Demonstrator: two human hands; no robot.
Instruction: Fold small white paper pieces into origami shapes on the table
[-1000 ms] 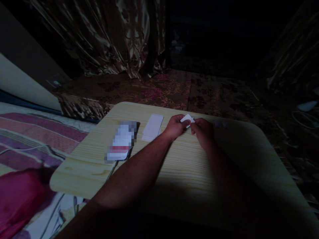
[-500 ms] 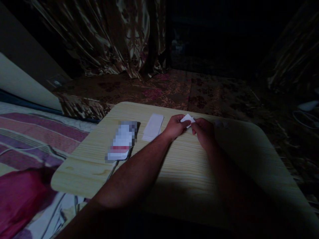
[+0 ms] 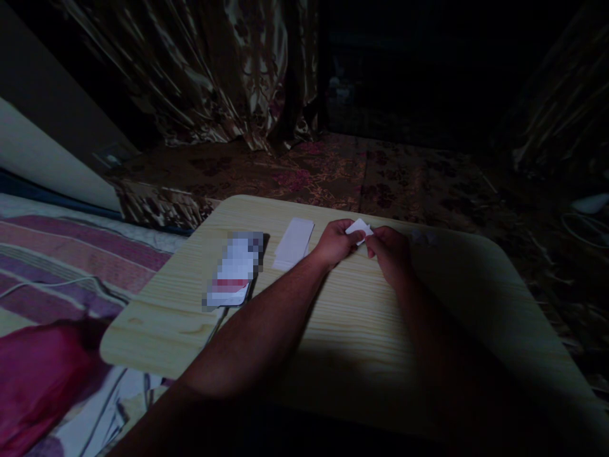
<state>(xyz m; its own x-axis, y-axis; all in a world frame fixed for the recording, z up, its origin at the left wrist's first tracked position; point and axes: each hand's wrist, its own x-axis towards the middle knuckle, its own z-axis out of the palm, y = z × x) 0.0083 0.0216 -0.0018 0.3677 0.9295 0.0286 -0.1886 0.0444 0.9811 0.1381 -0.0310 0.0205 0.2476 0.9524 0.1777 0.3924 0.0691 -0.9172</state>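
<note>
Near the far edge of the wooden table (image 3: pixel 361 330), my two hands meet around a small piece of white paper (image 3: pixel 358 228) with angular, folded-looking edges. My left hand (image 3: pixel 337 242) pinches it from the left, thumb on top. From the right, my right hand (image 3: pixel 389 249) grips its other side, with the fingertips of both hands nearly touching. Left of my left hand lies a small stack of white paper strips (image 3: pixel 295 241). Just beyond my right hand, a few small pale pieces (image 3: pixel 423 238) lie in shadow, too dim to make out.
A phone (image 3: pixel 235 266) with a blurred-out screen lies at the table's left, a cable (image 3: pixel 216 325) running from its near end. A striped bed cover (image 3: pixel 71 254) and a red cloth (image 3: pixel 42 374) are on the left. Patterned curtains (image 3: pixel 247 70) hang behind the table.
The view has shifted very slightly. Both hands keep the same hold on the white paper, with hardly any visible movement.
</note>
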